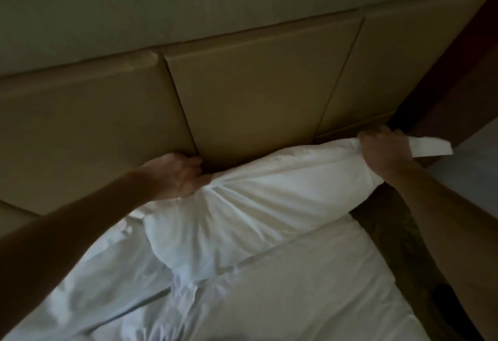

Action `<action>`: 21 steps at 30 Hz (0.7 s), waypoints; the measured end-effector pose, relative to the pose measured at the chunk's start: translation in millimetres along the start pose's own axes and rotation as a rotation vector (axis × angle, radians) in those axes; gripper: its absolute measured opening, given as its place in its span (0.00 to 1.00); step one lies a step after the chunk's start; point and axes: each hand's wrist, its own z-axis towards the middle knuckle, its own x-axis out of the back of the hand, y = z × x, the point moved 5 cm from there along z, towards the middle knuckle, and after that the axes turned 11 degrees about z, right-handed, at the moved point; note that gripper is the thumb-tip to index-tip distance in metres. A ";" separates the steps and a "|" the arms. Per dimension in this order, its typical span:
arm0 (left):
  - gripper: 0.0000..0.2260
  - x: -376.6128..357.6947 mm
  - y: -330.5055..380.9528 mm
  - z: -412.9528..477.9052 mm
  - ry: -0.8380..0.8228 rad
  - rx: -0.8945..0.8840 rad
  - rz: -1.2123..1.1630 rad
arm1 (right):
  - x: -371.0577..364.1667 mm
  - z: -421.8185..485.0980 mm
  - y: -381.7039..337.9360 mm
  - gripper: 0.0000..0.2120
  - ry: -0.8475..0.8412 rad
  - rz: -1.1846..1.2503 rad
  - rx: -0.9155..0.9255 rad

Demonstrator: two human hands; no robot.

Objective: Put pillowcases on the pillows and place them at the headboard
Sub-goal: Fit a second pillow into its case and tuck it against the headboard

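Both bare arms reach forward and up from the bottom corners, elbows out of frame, forearms angled inward. Left hand (180,176) sits palm toward the right, fingers curled over and thumb below, grip closed on a bunched corner of the white pillow (269,192); wrist roughly straight. Right hand (384,152) is knuckles-up with the back of the hand toward the camera, fingers folded down, grip closed on the opposite end of the pillow, wrist bent slightly, and it sits higher in view than the left.
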 end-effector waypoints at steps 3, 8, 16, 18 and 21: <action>0.18 -69.5 1.1 -1.2 -0.190 0.046 -0.121 | -19.1 8.6 -7.5 0.05 -0.047 -0.038 -0.048; 0.21 -81.8 -1.0 -3.0 -0.192 0.146 -0.179 | -17.9 10.6 -15.2 0.13 0.082 0.073 -0.115; 0.09 2.8 18.6 -5.9 0.104 0.124 -0.002 | -38.6 -40.7 -39.4 0.20 -0.316 0.633 -0.434; 0.13 17.9 27.4 1.3 0.050 0.224 0.025 | -46.9 -58.5 -61.3 0.30 -0.612 0.892 -0.377; 0.24 26.9 47.0 19.3 -0.068 0.422 -0.113 | -44.6 -73.1 -91.5 0.37 -0.696 1.067 -0.270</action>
